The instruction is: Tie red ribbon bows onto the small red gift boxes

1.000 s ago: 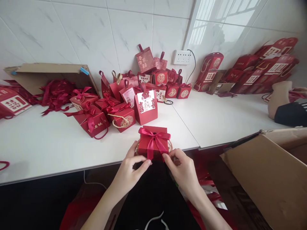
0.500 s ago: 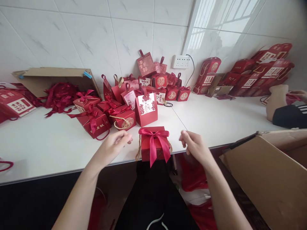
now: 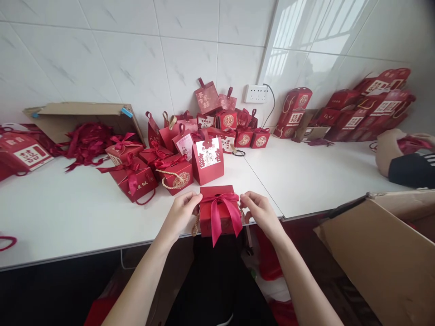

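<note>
- Left hand (image 3: 180, 210) and right hand (image 3: 260, 209) are now drawn in beside the red cardboard box (image 3: 206, 213).
- Both curl at its sides; either grip cannot be determined.
- Box, bow-tied with crimson satin ribbon (image 3: 224, 203), sits at the smooth white tabletop (image 3: 84, 213)'s front edge.

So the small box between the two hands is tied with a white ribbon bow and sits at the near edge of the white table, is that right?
Not quite: the ribbon bow is deep pinkish red, not white, as the head view shows. The small box does sit between the two hands, at the near edge of the white table.
</note>
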Demonstrator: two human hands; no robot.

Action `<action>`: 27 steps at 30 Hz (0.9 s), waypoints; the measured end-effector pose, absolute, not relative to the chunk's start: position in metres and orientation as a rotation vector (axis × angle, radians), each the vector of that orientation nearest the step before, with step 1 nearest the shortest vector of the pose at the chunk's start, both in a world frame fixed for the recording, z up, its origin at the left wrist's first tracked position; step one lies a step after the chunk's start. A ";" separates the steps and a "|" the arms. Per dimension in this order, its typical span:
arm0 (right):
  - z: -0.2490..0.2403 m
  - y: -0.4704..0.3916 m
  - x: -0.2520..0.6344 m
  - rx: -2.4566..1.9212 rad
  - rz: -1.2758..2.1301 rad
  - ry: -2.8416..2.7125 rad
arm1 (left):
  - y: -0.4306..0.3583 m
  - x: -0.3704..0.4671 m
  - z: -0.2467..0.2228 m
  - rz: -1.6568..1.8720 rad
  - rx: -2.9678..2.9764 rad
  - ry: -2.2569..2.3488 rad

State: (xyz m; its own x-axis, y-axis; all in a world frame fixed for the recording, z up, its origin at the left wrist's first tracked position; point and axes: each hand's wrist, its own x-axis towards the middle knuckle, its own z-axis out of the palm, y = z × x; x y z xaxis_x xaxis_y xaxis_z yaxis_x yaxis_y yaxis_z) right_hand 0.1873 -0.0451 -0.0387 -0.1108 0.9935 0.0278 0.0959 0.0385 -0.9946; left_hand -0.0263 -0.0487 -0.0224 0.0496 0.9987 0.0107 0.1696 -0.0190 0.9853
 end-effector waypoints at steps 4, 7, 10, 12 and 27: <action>-0.040 -0.043 0.195 -0.963 1.045 -1.684 | -0.051 -0.024 -0.016 1.154 1.514 1.394; -0.038 -0.044 0.191 -0.941 1.023 -2.005 | -0.059 -0.017 -0.010 1.269 1.731 1.468; -0.041 -0.050 0.189 -0.969 0.756 -2.048 | -0.073 -0.005 -0.006 1.476 2.167 1.413; -0.044 -0.056 0.193 -0.945 0.448 -1.979 | -0.084 0.005 -0.005 1.590 2.519 1.251; -0.004 -0.176 0.304 -1.288 0.633 -0.830 | -0.022 0.115 0.011 1.226 2.566 1.128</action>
